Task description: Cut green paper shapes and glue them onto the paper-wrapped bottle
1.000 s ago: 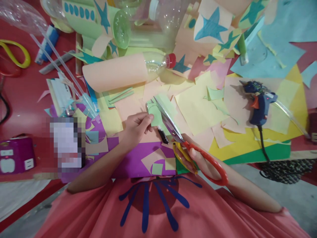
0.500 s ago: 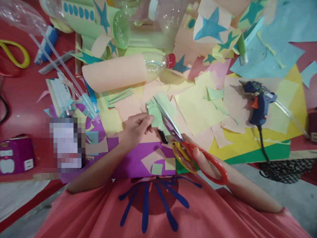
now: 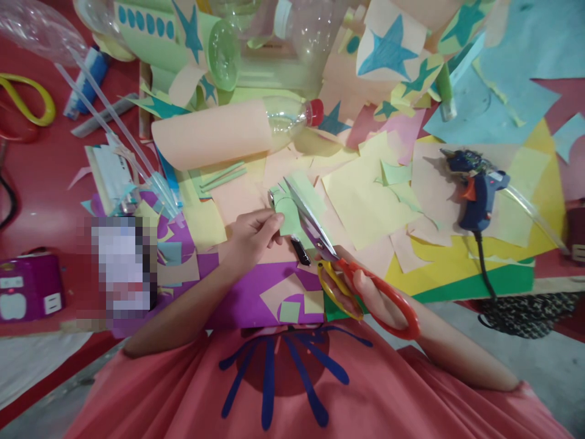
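Between the thumb and fingers of my left hand (image 3: 258, 235) is pinched a small piece of green paper (image 3: 287, 217). My right hand (image 3: 365, 292) grips a pair of scissors (image 3: 315, 225) with one red and one yellow handle loop. The metal blades point up and left, lying along the right side of the green paper; whether they cut into it I cannot tell. Just below the paper lies a small black object (image 3: 300, 251). Beyond my hands, a plastic bottle (image 3: 214, 131) wrapped in peach paper, with a red cap, rests on its side.
A blue glue gun (image 3: 479, 198) lies at the right, its cord running to the front edge. Paper sheets and scraps (image 3: 370, 201) cover the middle. At the left are a blurred-out phone-like item (image 3: 121, 265), a purple box (image 3: 31, 286) and clear glue sticks (image 3: 123, 140). Bottles stand behind.
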The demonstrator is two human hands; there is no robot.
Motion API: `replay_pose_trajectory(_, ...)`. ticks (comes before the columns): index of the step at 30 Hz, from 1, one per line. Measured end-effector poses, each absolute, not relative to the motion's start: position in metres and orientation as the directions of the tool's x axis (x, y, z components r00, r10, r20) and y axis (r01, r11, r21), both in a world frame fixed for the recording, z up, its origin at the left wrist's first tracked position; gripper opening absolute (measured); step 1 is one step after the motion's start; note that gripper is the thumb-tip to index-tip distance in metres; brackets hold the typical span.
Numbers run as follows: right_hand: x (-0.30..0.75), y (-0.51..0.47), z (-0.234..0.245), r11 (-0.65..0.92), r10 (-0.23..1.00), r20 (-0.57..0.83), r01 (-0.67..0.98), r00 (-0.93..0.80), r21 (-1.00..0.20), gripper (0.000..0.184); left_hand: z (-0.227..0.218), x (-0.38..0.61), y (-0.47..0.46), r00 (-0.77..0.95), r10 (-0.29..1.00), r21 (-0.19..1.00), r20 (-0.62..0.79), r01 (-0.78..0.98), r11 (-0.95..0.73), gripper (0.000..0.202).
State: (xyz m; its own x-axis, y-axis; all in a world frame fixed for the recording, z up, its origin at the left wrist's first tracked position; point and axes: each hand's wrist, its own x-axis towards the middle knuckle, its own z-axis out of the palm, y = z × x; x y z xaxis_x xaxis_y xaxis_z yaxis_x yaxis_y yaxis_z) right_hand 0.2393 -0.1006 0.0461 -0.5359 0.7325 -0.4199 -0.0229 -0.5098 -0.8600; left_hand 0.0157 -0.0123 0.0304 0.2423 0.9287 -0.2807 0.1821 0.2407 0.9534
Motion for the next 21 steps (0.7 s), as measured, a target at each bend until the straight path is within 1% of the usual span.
replay_pose_trajectory(4,0.2369,-0.1001,0.0463,-0.55,0.722,-0.424,-0.081,-0.547,-0.831,0.051,0.0306,0.0155,-0.0113,0.231,0.929,0.95,-0.29,0.19,0.249,0.037)
replay_pose_trajectory(8,0.2341,-0.098,0.0478,-0.562,0.717,-0.435,-0.083,-0.544,-0.823,0.05,0.0319,0.0155,-0.0103,0.222,0.926,0.945,-0.305,0.191,0.266,0.036)
replay_pose_trajectory(14,0.237,-0.0978,0.0474,-0.613,0.674,-0.462,-0.088,-0.577,-0.785,0.057,0.0321,0.0151,-0.0096,0.219,0.933,0.955,-0.285,0.144,0.258,0.034)
replay_pose_trajectory(17,0.2392,-0.0965,0.0486,-0.601,0.676,-0.455,-0.076,-0.58,-0.796,0.059,0.0318,0.0153,-0.0087,0.209,0.935,0.957,-0.286,0.105,0.269,0.031)
replay_pose_trajectory(21,0.2401,-0.0938,0.0512,-0.55,0.707,-0.425,-0.062,-0.565,-0.833,0.055,0.0322,0.0155,-0.0072,0.212,0.93,0.953,-0.301,0.103,0.284,0.029)
